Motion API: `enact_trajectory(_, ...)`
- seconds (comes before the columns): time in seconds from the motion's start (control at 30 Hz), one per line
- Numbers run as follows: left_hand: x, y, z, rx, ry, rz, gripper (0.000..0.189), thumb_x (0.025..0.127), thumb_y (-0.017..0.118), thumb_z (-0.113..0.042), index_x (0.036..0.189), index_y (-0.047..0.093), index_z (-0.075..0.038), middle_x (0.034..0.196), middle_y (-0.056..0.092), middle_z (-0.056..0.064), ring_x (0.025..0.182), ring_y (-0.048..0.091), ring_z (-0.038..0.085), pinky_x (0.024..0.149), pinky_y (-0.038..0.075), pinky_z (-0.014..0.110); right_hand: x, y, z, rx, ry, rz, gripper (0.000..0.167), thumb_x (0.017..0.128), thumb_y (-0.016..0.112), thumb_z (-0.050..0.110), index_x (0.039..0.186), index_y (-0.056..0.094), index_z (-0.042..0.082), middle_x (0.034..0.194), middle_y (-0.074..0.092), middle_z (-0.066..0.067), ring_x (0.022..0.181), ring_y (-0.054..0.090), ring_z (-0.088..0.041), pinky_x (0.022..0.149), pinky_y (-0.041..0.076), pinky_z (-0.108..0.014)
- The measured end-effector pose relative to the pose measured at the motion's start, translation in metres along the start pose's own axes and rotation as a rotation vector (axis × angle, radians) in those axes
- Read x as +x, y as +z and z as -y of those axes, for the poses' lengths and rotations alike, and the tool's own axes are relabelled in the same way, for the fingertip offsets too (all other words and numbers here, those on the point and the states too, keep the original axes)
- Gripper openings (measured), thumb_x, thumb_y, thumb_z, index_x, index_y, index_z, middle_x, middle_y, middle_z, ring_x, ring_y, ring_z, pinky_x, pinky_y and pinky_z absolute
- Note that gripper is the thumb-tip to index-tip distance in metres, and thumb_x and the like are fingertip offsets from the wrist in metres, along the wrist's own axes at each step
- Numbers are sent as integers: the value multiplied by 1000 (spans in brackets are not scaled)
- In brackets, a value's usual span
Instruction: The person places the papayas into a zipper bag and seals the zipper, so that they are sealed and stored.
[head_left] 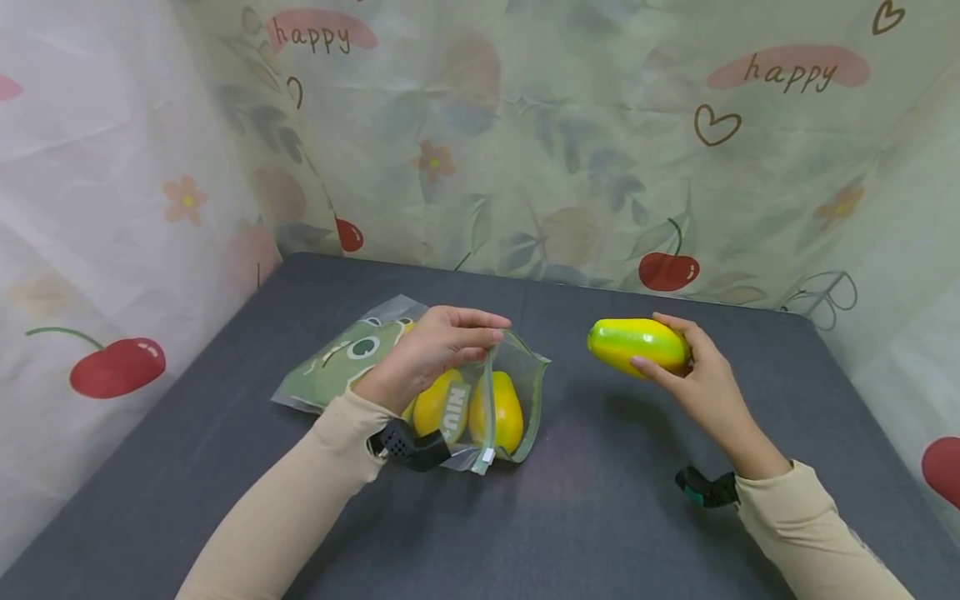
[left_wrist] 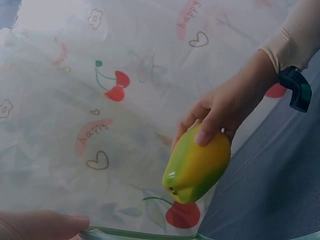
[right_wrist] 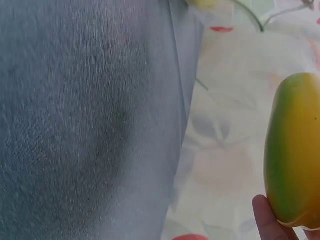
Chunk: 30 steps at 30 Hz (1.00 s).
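My right hand (head_left: 705,379) grips a papaya (head_left: 633,340), green and yellow and glossy, by its right end, raised over the table to the right of the bag. In the left wrist view the papaya (left_wrist: 197,165) has its narrow tip pointing down and the thumb across its side. With its fingertips, my left hand (head_left: 427,354) pinches the top rim of a clear zip bag (head_left: 318,383) printed with a green cartoon face. The bag lies on its side, mouth parted toward the right. Inside are yellow fruits (head_left: 504,412), partly hidden by the left hand and wrist.
A white zip slider (head_left: 488,456) sits at the lower corner of the bag's mouth. The table has a dark grey cloth (head_left: 585,517). Printed curtains (head_left: 525,150) stand behind it and on both sides. Each wrist wears a black strap device (head_left: 412,446).
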<state>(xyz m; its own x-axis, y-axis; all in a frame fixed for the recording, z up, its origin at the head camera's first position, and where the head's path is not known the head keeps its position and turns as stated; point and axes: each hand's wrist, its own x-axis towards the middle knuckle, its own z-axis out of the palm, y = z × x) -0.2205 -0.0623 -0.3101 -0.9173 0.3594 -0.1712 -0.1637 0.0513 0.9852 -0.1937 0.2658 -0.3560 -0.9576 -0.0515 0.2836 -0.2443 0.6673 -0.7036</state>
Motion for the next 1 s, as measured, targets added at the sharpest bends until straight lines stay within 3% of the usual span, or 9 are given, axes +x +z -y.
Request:
enact_trajectory(0.3,-1,0,-1,10,-8,4,28,92,65,-8,119,67,0,113,64,14,74,57,11,77,51,20,-15,5,12,-14,-63,26,64,87,72,33,142,44,14,132,48,-13,99,47,-21,73,42,-7)
enact_trajectory(0.53,-1,0,-2,24,-10,1,27,92,66,-10,118,67,-1,98,66,1,74,57,12,79,51,22,-25,10,17,-26,-87,44,64,86,74,31,142,45,15,127,51,-10,97,47,-19,73,43,-9)
enact_trajectory(1.0,-1,0,-1,34,-5,-1,28,92,65,-10,119,67,-1,101,67,0,77,57,11,80,52,22,-42,29,23,-63,-111,154,64,83,77,35,138,49,19,127,52,-3,97,49,-17,76,46,-22)
